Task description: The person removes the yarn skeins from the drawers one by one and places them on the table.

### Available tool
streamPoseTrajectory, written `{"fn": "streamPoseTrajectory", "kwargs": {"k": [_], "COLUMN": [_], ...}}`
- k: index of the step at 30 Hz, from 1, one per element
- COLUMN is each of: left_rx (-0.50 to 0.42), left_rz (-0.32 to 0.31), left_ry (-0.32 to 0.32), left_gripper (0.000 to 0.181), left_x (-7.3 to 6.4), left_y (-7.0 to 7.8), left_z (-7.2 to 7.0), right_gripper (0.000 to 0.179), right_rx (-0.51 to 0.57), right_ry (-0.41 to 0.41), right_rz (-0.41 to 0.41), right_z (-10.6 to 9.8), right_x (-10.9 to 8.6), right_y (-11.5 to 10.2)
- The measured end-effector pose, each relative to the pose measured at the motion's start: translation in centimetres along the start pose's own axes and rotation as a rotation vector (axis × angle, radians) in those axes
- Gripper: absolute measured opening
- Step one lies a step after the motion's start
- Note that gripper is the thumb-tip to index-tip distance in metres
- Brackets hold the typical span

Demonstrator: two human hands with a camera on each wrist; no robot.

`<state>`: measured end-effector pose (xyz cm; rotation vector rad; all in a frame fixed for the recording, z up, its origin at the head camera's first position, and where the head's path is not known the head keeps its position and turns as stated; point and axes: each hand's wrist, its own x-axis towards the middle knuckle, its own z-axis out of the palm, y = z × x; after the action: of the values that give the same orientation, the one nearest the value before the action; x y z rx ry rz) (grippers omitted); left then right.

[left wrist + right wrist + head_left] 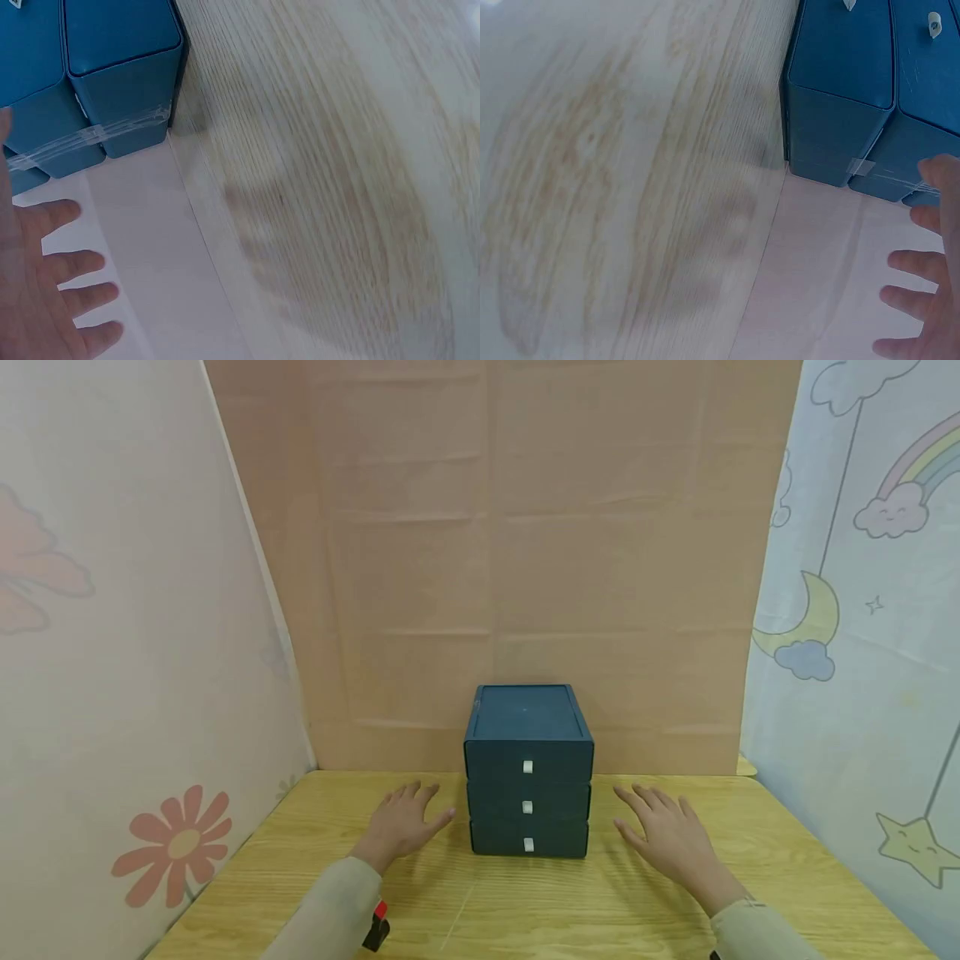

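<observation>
A dark blue three-drawer box (pixel 528 793) stands upright on the table near its back edge, each drawer front bearing a small white pull tab. All three drawers look closed. To the left of the box hovers my left hand (pixel 401 822), fingers spread and holding nothing. My right hand (pixel 663 835) is over the table on the other side, also spread and holding nothing. Clear tape (pixel 97 135) runs along the box's side in the left wrist view. A similar taped side of the drawers (pixel 836 131) shows in the right wrist view, close to the right fingers.
The light wooden table (pixel 480 910) carries the box. Behind it hangs a tan sheet (pixel 525 568). A white cloth with flowers (pixel 180 693) closes the left side, and one with a moon and stars (pixel 847 735) the right.
</observation>
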<state>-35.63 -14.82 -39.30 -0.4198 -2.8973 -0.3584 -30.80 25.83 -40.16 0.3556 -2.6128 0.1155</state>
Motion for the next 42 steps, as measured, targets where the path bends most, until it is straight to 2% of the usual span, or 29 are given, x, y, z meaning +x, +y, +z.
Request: {"fn": "streamPoseTrajectory", "kwargs": {"k": [3,7,10,14,22,27,31,38,42], "left_rx": [-0.020,-0.080,-0.140,-0.189,-0.315,-0.542,-0.731,-1.100,-1.221], "left_rz": [-0.007,0.020,0.050,0.068,0.075,0.069,0.040,-0.058,-0.088], "left_ry": [-0.042,-0.113,-0.157,-0.178,-0.219,-0.226,-0.186,-0.033,-0.017], "left_gripper": [0.060,0.036,0.026,0.023,0.026,0.030,0.031,0.035,0.040], "left_x": [0.1,0.0,0.0,-0.1,-0.1,0.4,1.1,2.7,3.7], "left_y": [0.2,0.4,0.4,0.5,0.6,0.8,1.3,2.8,4.0], "left_z": [0.1,0.0,0.1,0.3,0.2,-0.7,-2.3,-6.0,-7.8], "right_gripper": [0.043,0.032,0.027,0.019,0.016,0.014,0.017,0.022,0.021], "right_rx": [0.014,0.118,0.189,0.221,0.260,0.323,0.412,0.740,0.914], "right_ry": [-0.033,-0.183,-0.273,-0.308,-0.314,-0.301,-0.279,-0.207,-0.146], "right_rz": [0.008,0.098,0.161,0.179,0.182,0.189,0.183,0.181,0.210], "right_z": [0.0,-0.2,-0.3,-0.4,-0.6,-1.4,-2.4,-5.0,-5.9], "right_x": [0.2,0.4,0.4,0.3,0.1,0.6,1.4,3.2,4.2], "right_y": [0.0,-0.1,-0.2,-0.2,-0.4,-0.9,-2.0,-5.4,-7.7]}}
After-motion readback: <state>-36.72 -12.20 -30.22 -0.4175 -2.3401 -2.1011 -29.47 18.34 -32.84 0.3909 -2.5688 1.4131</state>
